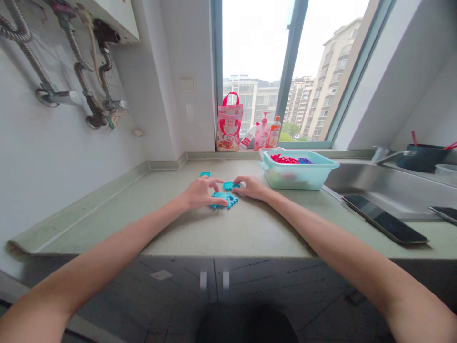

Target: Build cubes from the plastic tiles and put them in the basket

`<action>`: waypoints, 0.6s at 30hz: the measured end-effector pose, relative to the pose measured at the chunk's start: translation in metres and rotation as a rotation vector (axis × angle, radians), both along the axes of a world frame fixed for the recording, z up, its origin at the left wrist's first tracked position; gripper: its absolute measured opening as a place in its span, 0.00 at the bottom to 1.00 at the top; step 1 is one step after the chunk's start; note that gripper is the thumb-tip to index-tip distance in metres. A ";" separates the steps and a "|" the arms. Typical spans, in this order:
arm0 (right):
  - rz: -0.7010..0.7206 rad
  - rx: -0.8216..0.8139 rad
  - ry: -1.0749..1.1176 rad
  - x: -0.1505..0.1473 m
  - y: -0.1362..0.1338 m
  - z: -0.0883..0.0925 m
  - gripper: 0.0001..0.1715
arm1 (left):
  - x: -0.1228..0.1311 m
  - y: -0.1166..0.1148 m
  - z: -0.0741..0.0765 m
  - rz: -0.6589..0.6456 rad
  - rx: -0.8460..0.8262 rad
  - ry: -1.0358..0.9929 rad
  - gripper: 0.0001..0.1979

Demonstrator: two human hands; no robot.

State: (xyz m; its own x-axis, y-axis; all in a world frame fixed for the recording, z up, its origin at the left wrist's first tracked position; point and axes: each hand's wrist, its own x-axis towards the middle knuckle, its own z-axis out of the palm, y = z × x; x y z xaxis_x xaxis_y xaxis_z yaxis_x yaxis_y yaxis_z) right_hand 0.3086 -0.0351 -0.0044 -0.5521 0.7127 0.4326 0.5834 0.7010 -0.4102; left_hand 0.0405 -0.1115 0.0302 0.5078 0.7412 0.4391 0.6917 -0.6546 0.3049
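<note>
On the countertop in front of me lie light-blue plastic interlocking pieces with notched edges. My left hand [200, 193] has its thumb and fingers apart, the thumb at a larger blue notched piece [228, 200] nearest me. My right hand [254, 187] has its fingertips closed on the right end of a small blue piece [229, 186], just beyond the larger one. Whether these two pieces touch is partly hidden by my fingers. Behind my left hand sits another blue piece [204, 174], apart from the others.
A mint-green plastic basin [298, 177] holding red and purple pieces stands right of my right hand. A phone [385, 219] lies by the steel sink [364, 183]. A pink bag [229, 126] and bottles stand at the window. Pipes hang on the left wall.
</note>
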 end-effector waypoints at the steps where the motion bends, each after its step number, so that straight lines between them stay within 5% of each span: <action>1: 0.001 -0.001 -0.002 0.000 0.000 0.000 0.12 | -0.002 0.005 -0.004 0.019 -0.026 0.014 0.39; 5: 0.012 -0.013 0.000 0.002 0.002 0.000 0.15 | -0.029 0.038 -0.015 0.165 0.027 -0.009 0.29; 10: -0.035 -0.028 -0.003 0.011 0.004 0.003 0.30 | -0.062 0.072 -0.028 0.310 0.031 0.141 0.21; 18: -0.101 0.296 -0.107 0.035 -0.007 0.036 0.36 | -0.066 0.067 -0.025 0.310 -0.062 -0.002 0.25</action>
State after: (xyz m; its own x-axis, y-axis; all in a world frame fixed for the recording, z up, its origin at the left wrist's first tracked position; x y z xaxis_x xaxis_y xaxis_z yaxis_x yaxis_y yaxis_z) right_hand 0.3439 -0.0420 0.0312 -0.5385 0.6186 0.5721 0.6851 0.7167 -0.1301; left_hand -0.0257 -0.0440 0.0050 0.2532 0.8860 0.3885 0.8547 -0.3930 0.3391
